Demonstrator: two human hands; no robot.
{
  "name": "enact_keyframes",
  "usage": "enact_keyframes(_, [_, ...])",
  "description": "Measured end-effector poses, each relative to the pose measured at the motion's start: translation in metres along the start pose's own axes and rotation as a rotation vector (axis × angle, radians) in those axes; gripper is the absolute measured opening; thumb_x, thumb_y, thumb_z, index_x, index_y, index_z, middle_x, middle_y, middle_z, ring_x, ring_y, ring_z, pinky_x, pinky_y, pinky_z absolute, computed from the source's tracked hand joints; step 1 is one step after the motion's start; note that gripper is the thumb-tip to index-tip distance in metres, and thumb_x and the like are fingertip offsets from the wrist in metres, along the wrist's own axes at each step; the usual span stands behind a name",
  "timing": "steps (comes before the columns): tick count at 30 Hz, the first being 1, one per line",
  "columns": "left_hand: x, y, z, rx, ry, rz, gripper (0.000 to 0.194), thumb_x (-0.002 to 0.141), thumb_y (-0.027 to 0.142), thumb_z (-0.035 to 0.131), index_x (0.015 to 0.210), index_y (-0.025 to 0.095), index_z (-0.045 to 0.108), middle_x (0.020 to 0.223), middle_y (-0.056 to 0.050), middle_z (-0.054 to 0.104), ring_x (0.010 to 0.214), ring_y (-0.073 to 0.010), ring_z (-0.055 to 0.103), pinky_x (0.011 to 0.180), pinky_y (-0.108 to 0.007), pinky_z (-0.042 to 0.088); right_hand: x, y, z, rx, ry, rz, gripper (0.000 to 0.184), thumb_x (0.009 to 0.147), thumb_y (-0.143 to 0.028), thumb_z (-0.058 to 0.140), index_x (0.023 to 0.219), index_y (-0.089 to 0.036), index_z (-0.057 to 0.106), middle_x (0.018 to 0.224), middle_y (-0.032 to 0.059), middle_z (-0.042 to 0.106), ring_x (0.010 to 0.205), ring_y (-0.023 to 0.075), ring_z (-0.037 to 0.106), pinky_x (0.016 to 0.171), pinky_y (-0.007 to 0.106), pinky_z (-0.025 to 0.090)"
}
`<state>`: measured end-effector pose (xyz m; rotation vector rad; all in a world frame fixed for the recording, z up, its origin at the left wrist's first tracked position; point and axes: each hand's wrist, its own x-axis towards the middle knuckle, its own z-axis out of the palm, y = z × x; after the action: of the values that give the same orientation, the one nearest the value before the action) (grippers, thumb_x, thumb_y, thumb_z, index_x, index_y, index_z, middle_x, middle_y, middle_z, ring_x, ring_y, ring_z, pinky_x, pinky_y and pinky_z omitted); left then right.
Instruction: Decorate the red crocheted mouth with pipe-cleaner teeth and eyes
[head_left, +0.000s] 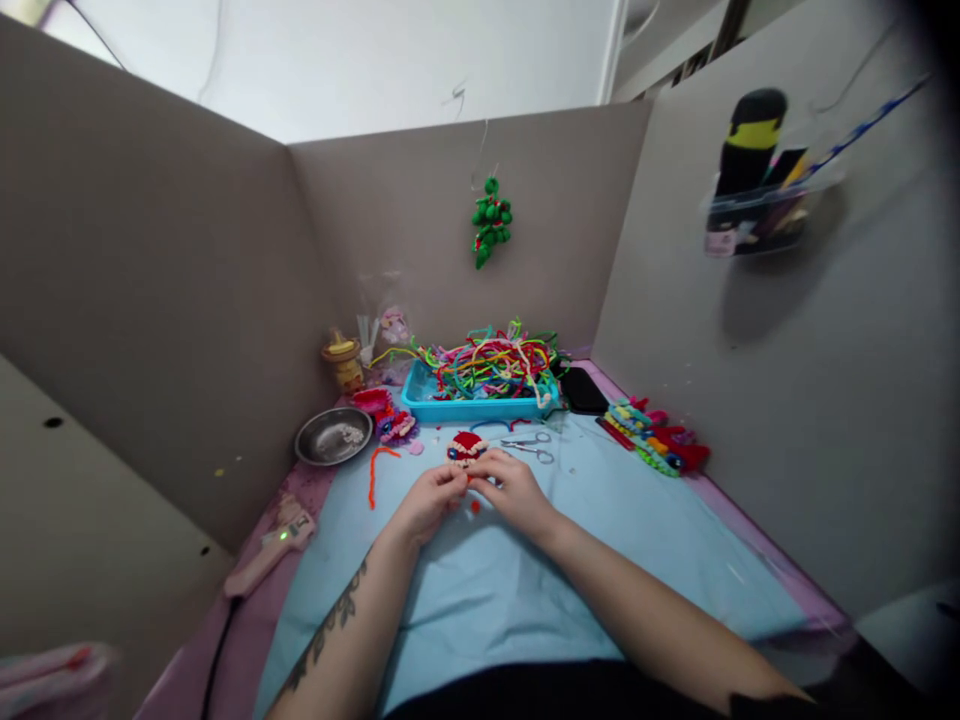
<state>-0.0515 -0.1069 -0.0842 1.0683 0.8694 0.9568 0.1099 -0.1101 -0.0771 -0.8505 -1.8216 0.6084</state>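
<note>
Low over the middle of the blue cloth, my left hand [433,503] and my right hand [517,495] meet fingertip to fingertip. Both are closed in a pinch on a short piece of orange pipe cleaner [471,479], mostly hidden by the fingers. Just below the fingertips is a small orange-red ball [475,507]; whether it hangs or lies on the cloth I cannot tell. Right behind my hands lies a red and cream fuzzy piece [466,446] with a blue spot. Scissors [534,446] rest to its right, and a longer orange pipe cleaner [373,478] lies bent at the left.
A blue tray [472,410] heaped with colourful pipe cleaners stands at the back. To the left are a metal bowl [334,437] and a pink glue gun [274,555] with a lit green light. Finished fuzzy pieces [660,440] lie right, near a black phone [583,390]. Grey panels enclose three sides.
</note>
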Motion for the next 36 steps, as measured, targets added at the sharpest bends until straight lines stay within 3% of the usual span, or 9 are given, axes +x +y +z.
enact_keyframes(9, [-0.001,-0.005,-0.001,0.064,-0.049,-0.037,0.022,0.059,0.03,0.076,0.059,0.012,0.062,0.05,0.002,0.053,0.042,-0.0045,0.031,0.044,-0.021,0.019,-0.001,0.005,-0.006,0.109,-0.096,0.017,0.005,0.074,-0.02,0.065,0.073,-0.019,0.069,0.075,0.0035,0.061,0.069,0.015,0.056,0.063,0.028,0.045])
enact_keyframes(19, [0.001,-0.004,0.001,0.034,-0.051,0.004,0.032,0.061,0.038,0.076,0.075,0.014,0.063,0.063,0.001,0.055,0.046,-0.0048,0.036,0.044,-0.02,0.022,-0.002,0.013,-0.006,-0.007,-0.049,-0.166,0.005,0.078,-0.021,0.062,0.078,-0.02,0.066,0.078,0.0049,0.063,0.079,0.0183,0.057,0.075,0.034,0.047])
enact_keyframes(23, [0.0,-0.001,0.001,0.026,-0.069,0.011,0.032,0.063,0.04,0.075,0.072,0.012,0.064,0.058,0.001,0.053,0.047,-0.0052,0.037,0.046,-0.021,0.022,-0.001,0.017,-0.006,-0.107,-0.029,-0.281,0.015,0.082,-0.018,0.057,0.093,-0.022,0.065,0.087,0.0073,0.063,0.087,0.0202,0.056,0.082,0.039,0.046])
enact_keyframes(27, [0.0,0.0,0.001,-0.003,-0.07,0.037,0.03,0.062,0.038,0.076,0.07,0.013,0.062,0.059,0.002,0.052,0.05,-0.006,0.039,0.05,-0.02,0.025,-0.003,0.016,-0.007,-0.097,-0.02,-0.298,0.031,0.08,-0.021,0.06,0.112,-0.021,0.06,0.098,0.0091,0.059,0.097,0.0213,0.054,0.085,0.039,0.046])
enact_keyframes(36, [-0.002,0.002,0.0,-0.042,-0.097,0.019,0.029,0.061,0.028,0.077,0.084,0.014,0.067,0.079,-0.002,0.061,0.055,-0.0062,0.045,0.052,-0.02,0.029,-0.002,0.012,-0.007,-0.097,-0.011,-0.298,0.019,0.081,-0.014,0.057,0.096,-0.023,0.064,0.095,0.0067,0.055,0.098,0.0202,0.052,0.087,0.038,0.046])
